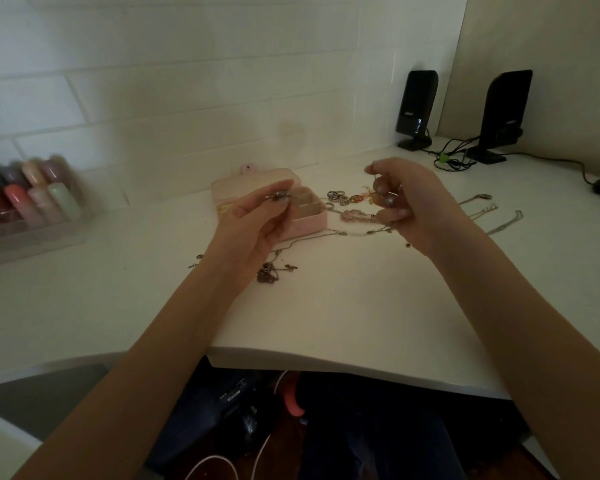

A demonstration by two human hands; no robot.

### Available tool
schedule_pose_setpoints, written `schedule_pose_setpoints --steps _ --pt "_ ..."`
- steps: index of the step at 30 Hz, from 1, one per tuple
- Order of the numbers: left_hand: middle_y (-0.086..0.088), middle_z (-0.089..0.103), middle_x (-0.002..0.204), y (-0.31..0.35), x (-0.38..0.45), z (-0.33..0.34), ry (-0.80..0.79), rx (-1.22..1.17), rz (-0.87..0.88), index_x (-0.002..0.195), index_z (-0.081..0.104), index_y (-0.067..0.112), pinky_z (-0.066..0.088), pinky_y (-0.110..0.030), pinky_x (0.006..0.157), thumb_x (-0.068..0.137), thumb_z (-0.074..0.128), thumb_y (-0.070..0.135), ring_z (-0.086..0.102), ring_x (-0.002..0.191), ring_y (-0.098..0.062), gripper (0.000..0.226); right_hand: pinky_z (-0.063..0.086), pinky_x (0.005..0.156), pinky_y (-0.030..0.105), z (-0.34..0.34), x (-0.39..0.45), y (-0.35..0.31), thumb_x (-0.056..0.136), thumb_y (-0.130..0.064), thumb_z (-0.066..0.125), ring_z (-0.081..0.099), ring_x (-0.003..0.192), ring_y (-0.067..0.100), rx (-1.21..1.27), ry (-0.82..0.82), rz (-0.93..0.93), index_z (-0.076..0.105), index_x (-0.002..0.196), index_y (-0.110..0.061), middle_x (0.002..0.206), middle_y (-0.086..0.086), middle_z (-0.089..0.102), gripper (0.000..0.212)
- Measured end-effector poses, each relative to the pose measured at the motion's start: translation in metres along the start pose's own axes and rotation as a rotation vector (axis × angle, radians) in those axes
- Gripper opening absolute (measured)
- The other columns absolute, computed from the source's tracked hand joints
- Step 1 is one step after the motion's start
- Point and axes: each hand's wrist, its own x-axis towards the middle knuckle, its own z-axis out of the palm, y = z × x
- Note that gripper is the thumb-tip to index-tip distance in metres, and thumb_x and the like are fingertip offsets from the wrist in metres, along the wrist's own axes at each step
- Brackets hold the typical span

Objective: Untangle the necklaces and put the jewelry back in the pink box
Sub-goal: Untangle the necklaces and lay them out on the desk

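Head view, nearest first: dark clutter and cables lie under the white bench [343, 306] edge; two bare forearms reach forward over it. On the bench between the arms sits a tangled chain [269, 271], with a thin chain running up from it toward the box. Left hand [253, 223] is raised in front of the box, thumb and fingertips pinching a small metal clasp [276, 196]; right hand [406, 202] is raised beside it, fingers curled and pinching something fine, too thin to make out. Just below the right hand lies a pink bracelet [357, 215]; behind it a cluster of rings and an orange charm [347, 198]; more chains [492, 216] lie spread to the right. Pink box [309, 225] stands open behind the left hand, lid tipped back, compartments showing. Far left, a blurred clear tray of polish bottles [32, 195]; far right, two black speakers [417, 105] with cables by the wall.
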Motion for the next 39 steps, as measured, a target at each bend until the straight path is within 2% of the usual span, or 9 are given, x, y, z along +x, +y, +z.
schedule_pose_setpoints --steps 5,8,11,15,18,20,25,35,39 --pt "-0.006 0.072 0.086 0.003 -0.001 0.002 -0.077 -0.215 -0.077 0.098 0.068 0.007 0.055 -0.020 0.071 0.076 0.058 0.007 0.069 0.083 -0.012 0.024 0.024 0.033 0.015 0.009 -0.008 0.007 0.094 -0.024 0.052 0.038 0.049 0.009 -0.220 -0.266 -0.010 0.058 0.089 -0.010 0.064 0.000 0.047 0.016" --pt "-0.005 0.073 0.087 0.000 -0.004 0.001 -0.072 -0.059 -0.021 0.103 0.065 0.008 0.054 -0.018 0.071 0.088 0.051 0.000 0.070 0.083 -0.012 0.022 0.038 0.042 0.021 0.012 -0.009 0.014 0.092 -0.026 0.057 0.048 0.056 0.011 -0.498 -0.373 -0.043 0.063 0.093 -0.010 0.071 0.001 0.056 0.017" --pt "-0.005 0.074 0.087 -0.002 -0.008 0.000 -0.063 0.054 0.024 0.104 0.065 0.008 0.055 -0.017 0.067 0.089 0.050 -0.004 0.071 0.080 -0.013 0.024 0.049 0.060 0.025 0.012 -0.009 0.017 0.088 -0.025 0.064 0.056 0.061 0.010 -0.692 -0.370 -0.122 0.066 0.092 -0.010 0.077 0.002 0.065 0.015" --pt "-0.007 0.074 0.089 -0.003 -0.009 0.000 -0.028 0.105 0.049 0.103 0.066 0.007 0.056 -0.020 0.071 0.078 0.062 0.004 0.071 0.081 -0.015 0.025 0.053 0.068 0.027 0.015 -0.010 0.023 0.082 -0.026 0.071 0.063 0.071 0.011 -0.894 -0.251 -0.385 0.067 0.088 -0.016 0.085 -0.004 0.070 0.012" --pt "-0.013 0.073 0.096 -0.004 -0.009 0.001 -0.019 0.151 0.040 0.109 0.065 0.003 0.057 -0.028 0.080 0.070 0.068 0.014 0.070 0.087 -0.021 0.041 0.053 0.077 0.026 0.019 -0.013 0.023 0.075 -0.026 0.077 0.062 0.079 0.013 -0.819 -0.282 -0.538 0.062 0.093 -0.023 0.092 -0.006 0.064 0.024" --pt "-0.012 0.073 0.094 -0.005 -0.010 0.001 -0.010 0.188 0.031 0.111 0.065 0.003 0.057 -0.027 0.076 0.070 0.069 0.017 0.071 0.085 -0.020 0.043 0.054 0.078 0.027 0.021 -0.015 0.026 0.072 -0.025 0.079 0.061 0.080 0.012 -0.832 -0.324 -0.566 0.058 0.095 -0.025 0.095 -0.005 0.061 0.032" --pt "-0.010 0.074 0.092 -0.006 -0.012 0.004 0.007 0.350 0.085 0.111 0.067 0.004 0.057 -0.024 0.072 0.081 0.067 0.013 0.071 0.083 -0.020 0.031 0.054 0.075 0.035 0.022 -0.010 0.036 0.075 -0.016 0.078 0.064 0.075 0.011 -0.886 -0.251 -0.644 0.066 0.089 -0.014 0.085 -0.001 0.068 0.019" --pt "-0.005 0.071 0.075 -0.011 -0.014 0.004 0.068 0.594 0.312 0.095 0.060 0.007 0.056 -0.026 0.067 0.085 0.067 0.009 0.071 0.072 -0.016 0.013 0.055 0.072 0.037 0.024 -0.013 0.033 0.083 -0.003 0.064 0.065 0.076 0.033 -0.718 -0.319 -0.459 0.062 0.098 -0.013 0.082 0.020 0.067 0.019" --pt "-0.011 0.070 0.078 -0.012 -0.015 0.006 0.050 0.595 0.324 0.091 0.058 0.010 0.056 -0.024 0.068 0.084 0.067 0.007 0.071 0.073 -0.019 0.012 0.059 0.079 0.038 0.023 -0.014 0.023 0.086 0.006 0.055 0.062 0.068 0.016 -0.356 -0.320 -0.214 0.060 0.099 -0.008 0.073 0.010 0.062 0.020"
